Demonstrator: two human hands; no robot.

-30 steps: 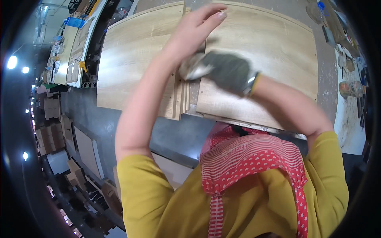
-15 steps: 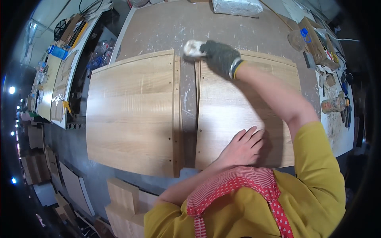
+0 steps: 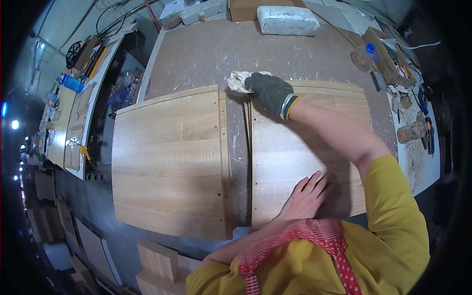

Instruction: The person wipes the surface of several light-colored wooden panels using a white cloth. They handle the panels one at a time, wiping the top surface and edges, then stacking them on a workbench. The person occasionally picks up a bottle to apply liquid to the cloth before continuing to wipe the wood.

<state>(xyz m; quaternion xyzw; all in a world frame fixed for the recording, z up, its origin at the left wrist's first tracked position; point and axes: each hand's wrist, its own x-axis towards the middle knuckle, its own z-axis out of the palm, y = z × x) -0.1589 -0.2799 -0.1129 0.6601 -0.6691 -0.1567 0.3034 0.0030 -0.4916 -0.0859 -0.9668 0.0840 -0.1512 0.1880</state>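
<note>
My right hand, in a dark grey knitted glove, grips a crumpled white rag at the far left corner of the right wood-grain panel. The rag reaches past the corner, over the gap between the panels. My bare left hand lies flat on the near part of the same panel, fingers a little apart. To the left lies a second wood-grain panel, with small dark holes along its right edge. Another board's edge shows beneath each panel.
A plastic-wrapped white package lies at the table's far side. On the right stand a cardboard box of tools and a clear jar. A side bench runs along the left. Boards stand on the floor at the lower left.
The view has tilted, so the table and panels sit lower in the picture. My right hand keeps the rag at the panel's far left corner. My left hand stays flat on the panel.
</note>
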